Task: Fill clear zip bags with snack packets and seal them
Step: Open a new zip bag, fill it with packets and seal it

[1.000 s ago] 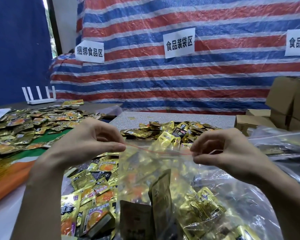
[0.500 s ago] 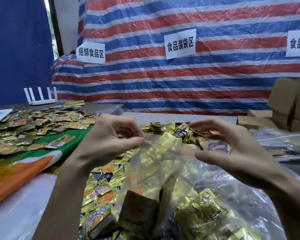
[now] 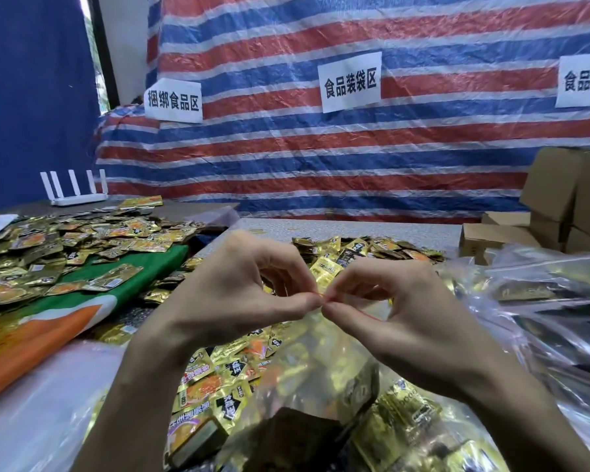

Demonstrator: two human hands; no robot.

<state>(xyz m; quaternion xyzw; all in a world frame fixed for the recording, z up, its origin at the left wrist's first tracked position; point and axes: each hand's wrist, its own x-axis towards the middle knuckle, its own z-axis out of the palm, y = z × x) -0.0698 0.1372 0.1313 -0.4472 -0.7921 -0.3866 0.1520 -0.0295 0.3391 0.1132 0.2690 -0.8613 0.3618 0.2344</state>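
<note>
**Red zip strip pinched at centre frame: sealing in hand**

Both hands meet at mid-frame. The left hand and right hand each pinch the strip between thumb and forefinger, fingertips almost touching. The clear zip bag hangs below them, holding gold snack packets. How much of the strip is already closed cannot be told. The next move likely calls for running the pinches outward along it.

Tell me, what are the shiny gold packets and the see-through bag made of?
The packets look like glossy metallised plastic foil: they glint and crinkle. The bag looks like thin clear plastic film: its contents show through and it wrinkles.
</note>
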